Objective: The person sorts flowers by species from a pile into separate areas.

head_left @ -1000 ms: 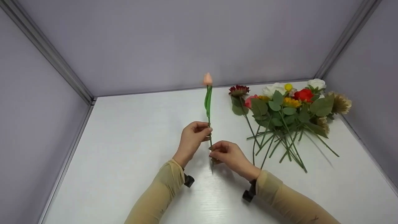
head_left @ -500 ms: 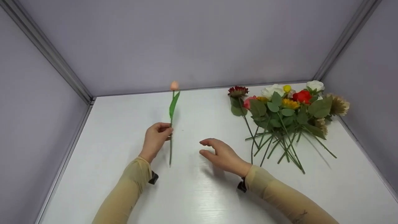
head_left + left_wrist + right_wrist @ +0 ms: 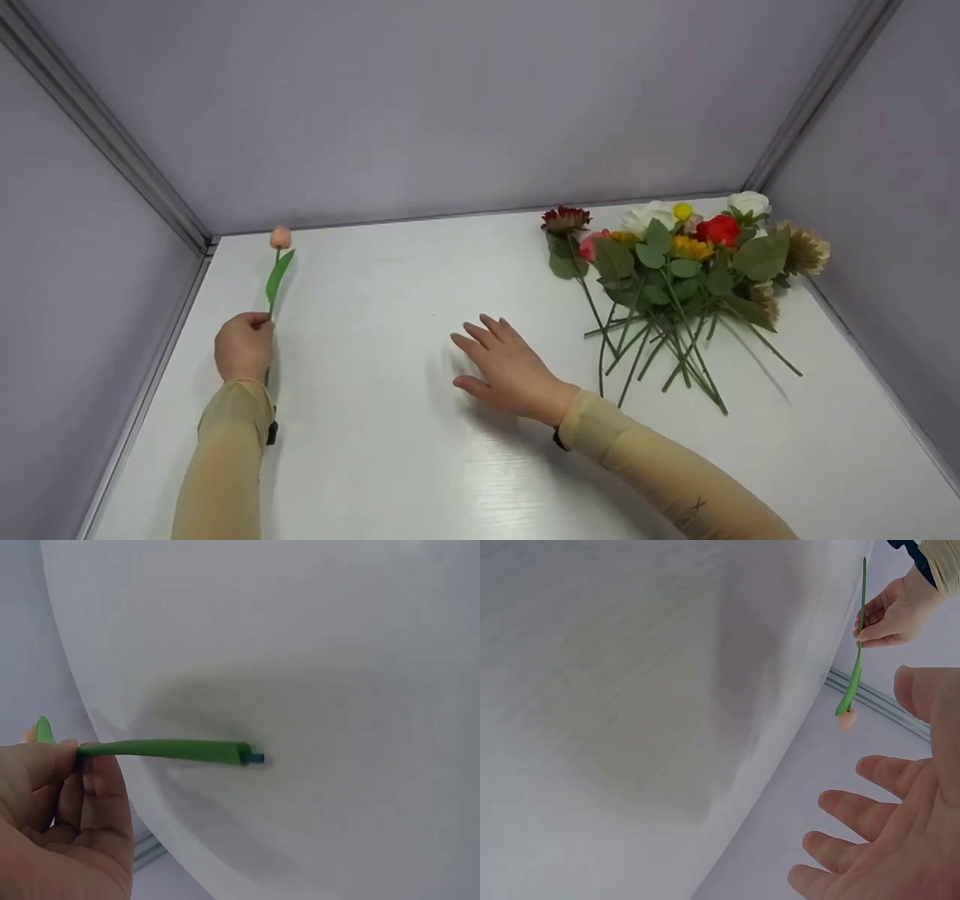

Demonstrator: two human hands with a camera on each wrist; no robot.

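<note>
A peach tulip (image 3: 280,238) with a green leaf and a long stem is at the left side of the table in the head view. My left hand (image 3: 244,346) pinches its stem between thumb and fingers. In the left wrist view the cut stem end (image 3: 255,758) points away from the hand, above the white surface. My right hand (image 3: 511,369) hovers over the middle of the table, fingers spread and holding nothing. From the right wrist view, its spread fingers (image 3: 859,814) show, with the tulip and left hand beyond.
On the right of the white table (image 3: 360,450) lies a heap of artificial flowers (image 3: 679,255) with crossing green stems. A dark red flower (image 3: 566,220) lies at the heap's left side. Grey panels (image 3: 480,105) stand behind and at both sides.
My left hand has carried the tulip from the middle to the left side. The right hand has let go of the stem, moved slightly left and spread its fingers.
</note>
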